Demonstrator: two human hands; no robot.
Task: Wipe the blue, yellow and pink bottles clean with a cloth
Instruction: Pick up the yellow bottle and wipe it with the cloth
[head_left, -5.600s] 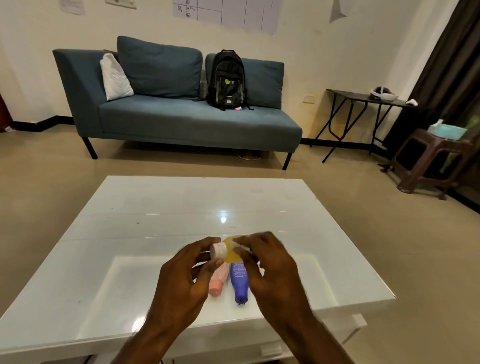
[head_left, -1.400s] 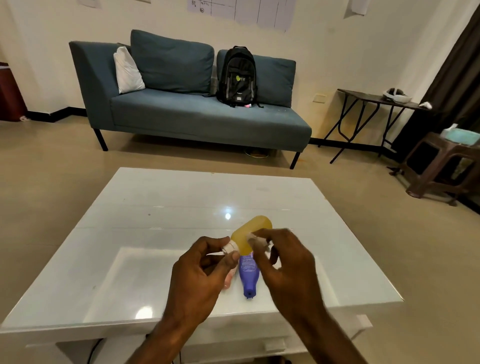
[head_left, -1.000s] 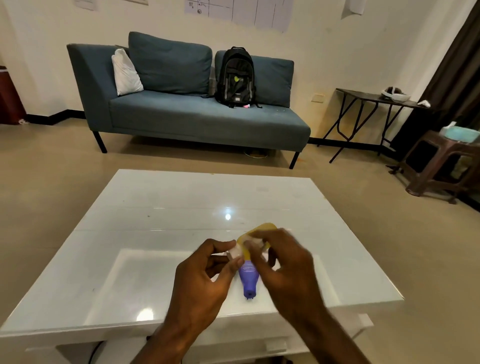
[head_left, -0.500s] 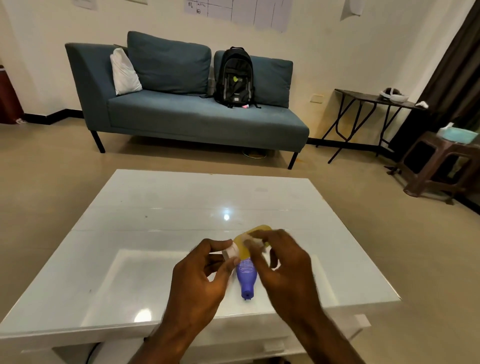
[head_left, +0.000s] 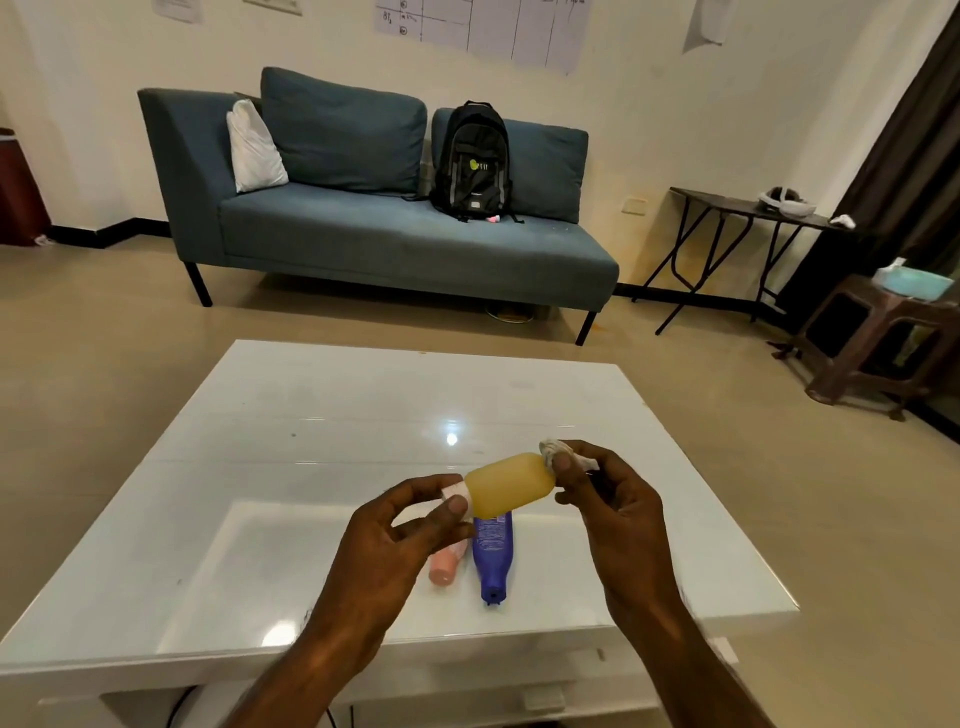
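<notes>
Pinching the yellow bottle (head_left: 509, 484) by its cap, the left hand (head_left: 400, 545) should turn it steadily while the right hand (head_left: 608, 499), pinching the cloth (head_left: 551, 449), rubs every side.

A glossy white table (head_left: 311, 441) fills the foreground, with a bright spot of light (head_left: 452, 439) reflected on its top. Behind it, against the cream wall, stands a blue-grey sofa (head_left: 395, 244) on thin dark legs. A white pillow (head_left: 254, 148) leans in its left corner beside a large cushion (head_left: 343, 130). A black backpack (head_left: 472, 161) sits upright against a second cushion (head_left: 545, 161). Sheets of paper (head_left: 483, 21) hang on the wall above. To the right is a dark folding table (head_left: 748, 208) bearing a white headset (head_left: 787, 202). Nearer stands a brown stool (head_left: 883, 343) with a pale blue-green box (head_left: 914, 275) on top, beside a dark curtain (head_left: 914, 145).
</notes>
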